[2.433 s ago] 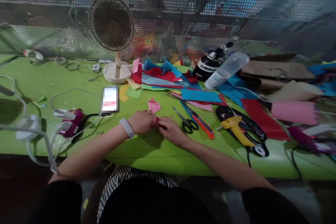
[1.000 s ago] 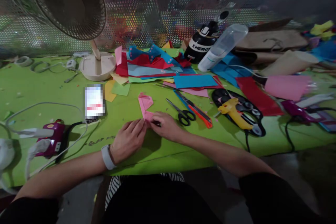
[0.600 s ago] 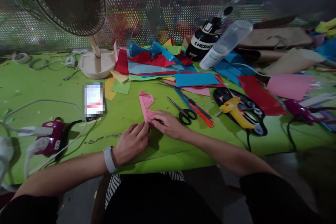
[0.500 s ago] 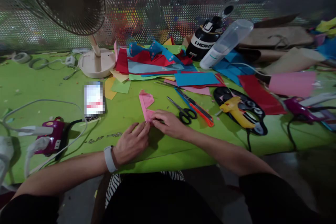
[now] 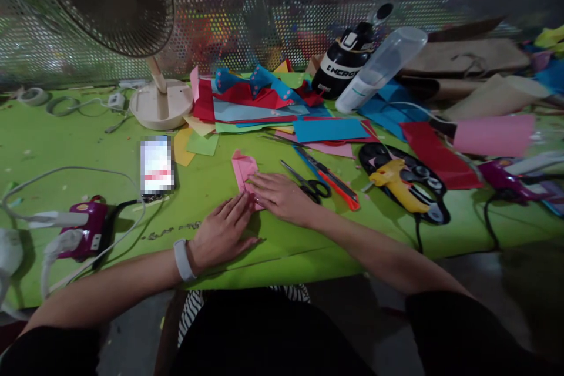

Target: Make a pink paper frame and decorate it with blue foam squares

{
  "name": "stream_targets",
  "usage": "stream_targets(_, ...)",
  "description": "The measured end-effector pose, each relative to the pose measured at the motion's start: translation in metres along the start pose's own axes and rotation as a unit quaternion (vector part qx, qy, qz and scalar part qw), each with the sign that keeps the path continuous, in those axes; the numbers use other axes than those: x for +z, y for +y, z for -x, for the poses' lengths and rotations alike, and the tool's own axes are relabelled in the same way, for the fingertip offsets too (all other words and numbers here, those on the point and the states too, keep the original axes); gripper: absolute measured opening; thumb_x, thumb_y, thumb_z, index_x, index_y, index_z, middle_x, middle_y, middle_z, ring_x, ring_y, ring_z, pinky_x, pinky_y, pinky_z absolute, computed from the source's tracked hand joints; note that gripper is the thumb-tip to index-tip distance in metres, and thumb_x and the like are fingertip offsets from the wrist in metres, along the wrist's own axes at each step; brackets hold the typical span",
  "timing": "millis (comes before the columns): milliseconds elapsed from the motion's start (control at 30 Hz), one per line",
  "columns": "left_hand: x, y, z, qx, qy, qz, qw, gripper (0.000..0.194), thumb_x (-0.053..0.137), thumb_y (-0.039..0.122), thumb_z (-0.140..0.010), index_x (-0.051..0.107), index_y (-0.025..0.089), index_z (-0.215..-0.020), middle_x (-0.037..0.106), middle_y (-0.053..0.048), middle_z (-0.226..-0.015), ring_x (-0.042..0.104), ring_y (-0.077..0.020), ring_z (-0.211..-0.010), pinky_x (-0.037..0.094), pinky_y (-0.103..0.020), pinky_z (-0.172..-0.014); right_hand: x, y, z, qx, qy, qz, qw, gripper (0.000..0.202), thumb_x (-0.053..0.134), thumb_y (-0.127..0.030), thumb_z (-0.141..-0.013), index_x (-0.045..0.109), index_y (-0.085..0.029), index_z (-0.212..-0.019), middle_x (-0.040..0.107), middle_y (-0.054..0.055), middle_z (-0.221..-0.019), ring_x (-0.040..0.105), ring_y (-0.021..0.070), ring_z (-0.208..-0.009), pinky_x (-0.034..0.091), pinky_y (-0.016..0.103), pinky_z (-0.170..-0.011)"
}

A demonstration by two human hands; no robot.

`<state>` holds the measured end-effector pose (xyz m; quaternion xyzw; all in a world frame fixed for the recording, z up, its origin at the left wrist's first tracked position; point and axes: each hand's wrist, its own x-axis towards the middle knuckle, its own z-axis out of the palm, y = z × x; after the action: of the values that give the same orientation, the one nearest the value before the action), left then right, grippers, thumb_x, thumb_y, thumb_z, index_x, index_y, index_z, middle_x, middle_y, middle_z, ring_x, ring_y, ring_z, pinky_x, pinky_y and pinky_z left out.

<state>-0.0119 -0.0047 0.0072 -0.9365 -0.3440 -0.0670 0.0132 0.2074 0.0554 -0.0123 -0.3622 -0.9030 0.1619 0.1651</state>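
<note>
Left hand (image 5: 222,232), pale strap (image 5: 184,260) at the wrist, open and flat, fingertips resting on the paper's near part from the left; right hand (image 5: 282,197), likewise open and flat, fingers laid over its right side, neither gripping. Pink folded paper (image 5: 240,167), on the green table (image 5: 211,179), ahead of and between the hands, partly covered; long axis running away from the person, far end leaning slightly left; both hands touching it, the right reaching farther along and covering more. Differing from the frame just before: right fingers, then bunched at the near end beside an exposed flap, now flattened farther up, over that flap. Beyond the right hand: scissors (image 5: 307,183), just beside it; orange cutter (image 5: 338,187); yellow glue gun (image 5: 399,182) on a black stand (image 5: 434,185). Farther off: phone (image 5: 157,164), to the left; blue sheet (image 5: 330,129); fan (image 5: 117,3); black bottle (image 5: 341,70); perforated screen (image 5: 247,12)
</note>
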Motion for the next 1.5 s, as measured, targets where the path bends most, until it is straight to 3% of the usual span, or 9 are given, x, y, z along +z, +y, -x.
stream_targets(200,0.005,0.0,0.003,-0.003,-0.012,0.012,1.0,0.072,0.034,0.056,-0.096,0.04,0.001,-0.141,0.043,-0.023,-0.145,0.043,-0.029,-0.135,0.039,-0.042,-0.11,0.005,0.002,0.003,-0.031,-0.045,0.042,0.998,0.045,0.034,-0.03,-0.101,0.045,-0.016,-0.143,0.041,0.011,-0.149,0.035,0.0258,-0.141,0.032,0.053,-0.114)
stream_targets(433,0.004,0.0,0.002,-0.001,-0.009,0.019,1.0,0.072,0.038,0.055,-0.095,0.04,0.0,-0.141,0.041,-0.024,-0.146,0.042,-0.0301,-0.136,0.038,-0.043,-0.111,0.003,0.003,0.003,-0.032,-0.04,0.031,0.998,0.046,0.037,-0.026,-0.1,0.042,-0.018,-0.145,0.042,0.011,-0.149,0.036,0.0255,-0.14,0.031,0.053,-0.114)
stream_targets(800,0.005,-0.001,0.001,0.002,-0.027,0.034,0.999,0.073,0.037,0.055,-0.095,0.039,-0.001,-0.141,0.04,-0.024,-0.147,0.038,-0.0313,-0.138,0.037,-0.045,-0.112,-0.001,0.003,0.002,-0.044,-0.056,0.061,0.996,0.046,0.033,-0.026,-0.1,0.043,-0.013,-0.143,0.041,0.012,-0.149,0.035,0.025,-0.14,0.032,0.05,-0.114)
stream_targets(1067,0.004,-0.002,0.001,0.008,-0.022,0.034,0.999,0.071,0.036,0.055,-0.095,0.04,0.0,-0.141,0.042,-0.024,-0.146,0.041,-0.0298,-0.137,0.038,-0.043,-0.111,0.002,0.003,0.003,-0.038,-0.051,0.03,0.998,0.045,0.035,-0.027,-0.1,0.045,-0.017,-0.142,0.041,0.01,-0.149,0.034,0.0242,-0.141,0.031,0.052,-0.115)
stream_targets(1200,0.004,-0.002,0.0,0.006,-0.028,0.03,0.999,0.072,0.036,0.056,-0.095,0.042,0.0,-0.139,0.043,-0.024,-0.145,0.041,-0.0307,-0.136,0.037,-0.044,-0.112,-0.004,0.006,0.003,-0.015,-0.016,0.0,1.0,0.046,0.034,-0.028,-0.1,0.043,-0.017,-0.144,0.043,0.01,-0.148,0.041,0.0237,-0.137,0.035,0.052,-0.113)
stream_targets(1367,0.008,-0.003,0.001,0.012,-0.011,0.035,0.999,0.072,0.037,0.055,-0.095,0.04,-0.001,-0.14,0.042,-0.025,-0.145,0.041,-0.0313,-0.136,0.037,-0.044,-0.111,-0.013,0.016,0.004,-0.006,-0.029,0.028,0.999,0.04,0.039,-0.02,-0.097,0.056,-0.016,-0.134,0.05,0.012,-0.143,0.045,0.0245,-0.134,0.038,0.051,-0.111)
stream_targets(1500,0.009,-0.004,0.002,0.013,-0.002,0.032,0.999,0.072,0.037,0.056,-0.095,0.039,0.001,-0.141,0.044,-0.025,-0.144,0.041,-0.0308,-0.136,0.038,-0.044,-0.111,-0.016,0.017,0.005,-0.03,-0.07,0.061,0.995,0.048,0.043,-0.009,-0.09,0.052,-0.015,-0.137,0.043,0.012,-0.147,0.039,0.0235,-0.139,0.035,0.05,-0.113)
